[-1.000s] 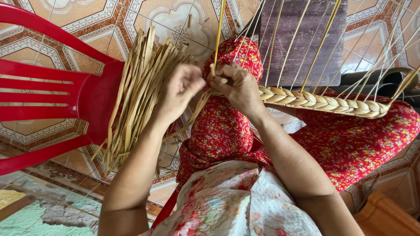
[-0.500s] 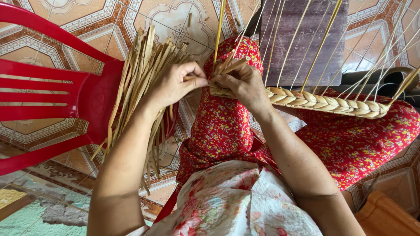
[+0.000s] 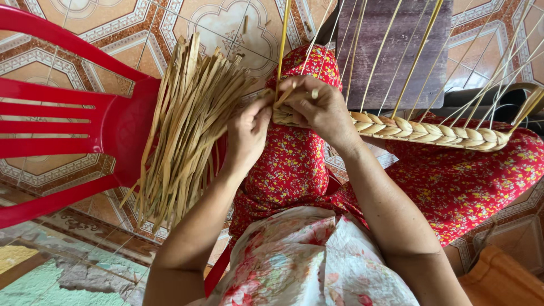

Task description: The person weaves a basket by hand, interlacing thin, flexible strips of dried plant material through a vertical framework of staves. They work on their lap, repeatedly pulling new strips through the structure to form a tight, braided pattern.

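Head view, looking down at a seated person's lap. The left hand (image 3: 246,133) and the right hand (image 3: 320,107) met at the working end of a plaited straw band (image 3: 430,131). The fingers of both hands were curled closed, pinching the loose strand ends where the plait began; exactly which strands each finger gripped could not be told, since the knuckles hid them. The finished band ran away to the right of the fingers, lying across the red floral skirt (image 3: 453,181), which appeared to support its length so the weave stayed flat. Thin upright stalks (image 3: 416,56) rose from the band beyond the fingers, spaced along it, probably as the standing ribs around which the strands passed. Just left of the left hand's fingers, a bundle of dried flat straw strips (image 3: 181,124) lay draped over the seat edge of a red plastic chair (image 3: 68,119), seemingly kept there within easy reach as spare material. A dark wooden board (image 3: 391,51) stood behind the stalks on the patterned tile floor (image 3: 209,22).
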